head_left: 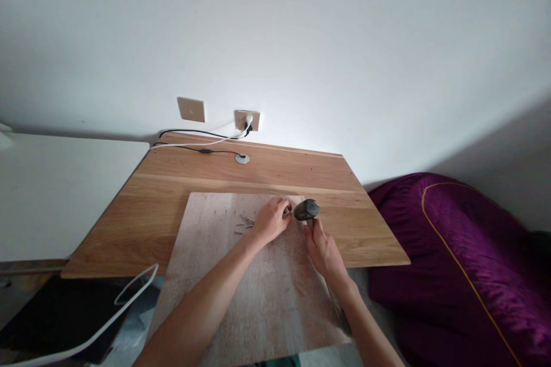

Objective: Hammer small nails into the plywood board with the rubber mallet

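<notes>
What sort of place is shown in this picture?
Probably a room in a home: a wooden desk by a white wall, a wall socket in use, and purple fabric at right.

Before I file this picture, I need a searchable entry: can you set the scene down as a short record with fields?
left hand: over the board's far part, fingers bent together; what they hold is too small to tell
right hand: gripping a dark-headed hammer, head close to the left fingers
board: lies on the wooden table, jutting past its near edge
loose metal pins: on the board, left of the left hand
</notes>
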Demonstrator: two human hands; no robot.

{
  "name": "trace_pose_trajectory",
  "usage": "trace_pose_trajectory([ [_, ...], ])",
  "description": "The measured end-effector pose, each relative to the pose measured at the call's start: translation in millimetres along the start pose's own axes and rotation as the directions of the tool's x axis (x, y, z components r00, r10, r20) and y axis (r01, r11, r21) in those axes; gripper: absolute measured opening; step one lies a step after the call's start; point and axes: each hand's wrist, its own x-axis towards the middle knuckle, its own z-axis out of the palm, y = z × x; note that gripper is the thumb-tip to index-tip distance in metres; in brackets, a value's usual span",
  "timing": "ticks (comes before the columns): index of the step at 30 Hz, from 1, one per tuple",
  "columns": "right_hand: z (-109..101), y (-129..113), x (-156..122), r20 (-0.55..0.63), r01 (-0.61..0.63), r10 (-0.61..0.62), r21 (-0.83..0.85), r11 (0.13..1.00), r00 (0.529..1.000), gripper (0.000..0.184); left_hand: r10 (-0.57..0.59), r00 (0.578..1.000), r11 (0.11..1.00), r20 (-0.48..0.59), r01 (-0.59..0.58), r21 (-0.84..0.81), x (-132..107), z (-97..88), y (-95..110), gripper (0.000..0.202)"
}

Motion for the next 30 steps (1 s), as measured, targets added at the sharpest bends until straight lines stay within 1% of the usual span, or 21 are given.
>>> trace_pose_trajectory([
  [4,1.6,0.4,0.2,0.037,0.043,-0.037,-0.17,0.985,0.999,0.039,0.009,1.0,1.0,-0.005,-0.009,-0.002,-0.2,0.8,-0.7,0.019],
  [8,2.7,2.7,0.1,0.035,0.066,-0.06,-0.204,0.977,0.998,0.038,-0.012,1.0,1.0,-0.003,0.012,-0.006,0.0,-1.0,2.0,0.018],
  [12,2.2,2.9,-0.7,0.036,0.08,-0.074,-0.237,0.968,0.997,0.04,-0.025,1.0,1.0,-0.012,0.025,0.007,0.5,-2.3,4.5,0.011],
  [15,2.0,2.9,-1.4,0.039,0.084,-0.077,-0.253,0.964,0.996,0.04,-0.02,1.0,1.0,-0.02,0.02,0.017,0.5,-2.2,4.9,0.01],
  [20,2.9,4.7,-0.7,0.035,0.059,-0.054,-0.15,0.987,0.998,0.035,-0.021,1.0,1.0,-0.005,0.021,0.019,0.3,-2.4,4.7,0.01],
  [22,3.0,4.5,-0.3,0.038,0.048,-0.044,-0.109,0.993,0.998,0.036,-0.015,1.0,1.0,0.0,0.015,0.018,0.3,-2.7,4.5,0.011],
  [27,2.4,1.8,0.1,0.026,0.012,-0.01,-0.069,0.998,1.0,0.038,-0.008,1.0,1.0,-0.002,0.008,0.001,0.5,-2.2,4.0,0.013],
  [30,-0.1,0.9,1.9,0.027,-0.105,0.103,0.099,0.99,0.994,0.033,-0.018,1.0,1.0,0.007,0.018,0.006,-0.1,-1.7,3.8,0.017],
])
